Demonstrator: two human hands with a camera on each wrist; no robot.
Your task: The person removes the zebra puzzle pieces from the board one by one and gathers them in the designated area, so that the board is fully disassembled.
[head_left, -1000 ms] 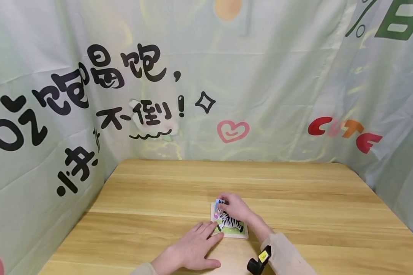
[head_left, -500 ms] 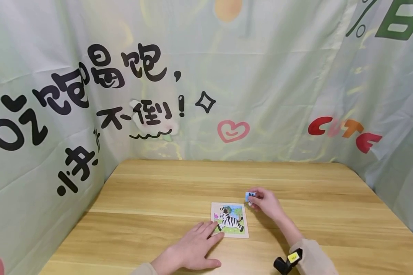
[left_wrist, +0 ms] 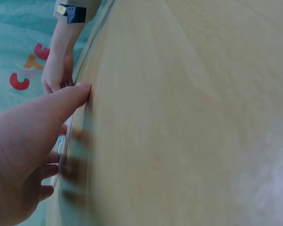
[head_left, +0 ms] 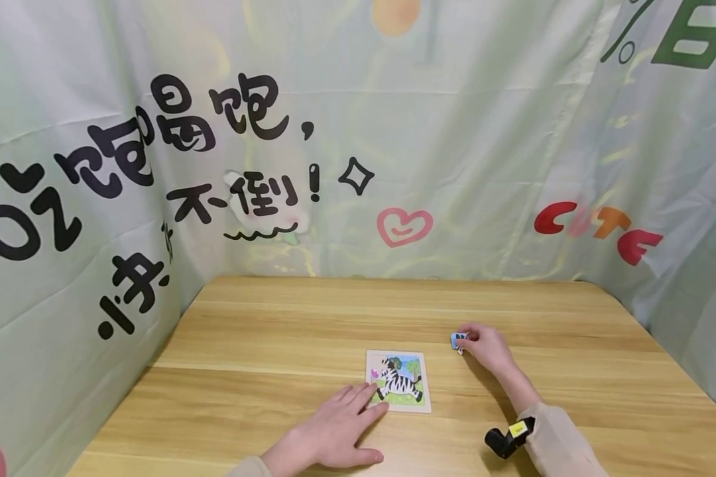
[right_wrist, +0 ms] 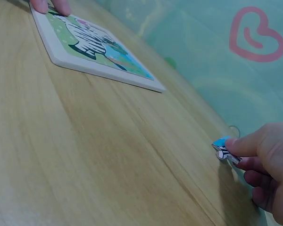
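A small square zebra jigsaw puzzle (head_left: 398, 384) in a pale frame lies on the wooden table. Its upper left corner shows bare board where a piece is out. My left hand (head_left: 337, 424) lies with fingers extended, the fingertips resting on the puzzle's lower left edge. Off to the right of the puzzle, my right hand (head_left: 490, 348) pinches a puzzle piece (right_wrist: 225, 149) between thumb and fingers. Blue and black-and-white stripes show on that piece. It is held low over the table; whether it touches the surface I cannot tell.
The wooden table (head_left: 262, 338) reaches back to a printed cloth curtain (head_left: 483, 146), which also hangs along both sides. A black wrist camera (head_left: 507, 437) is strapped at the right sleeve.
My right hand has lifted the piece from the puzzle's upper left corner and carried it right, away from the frame. The left hand has stayed in place.
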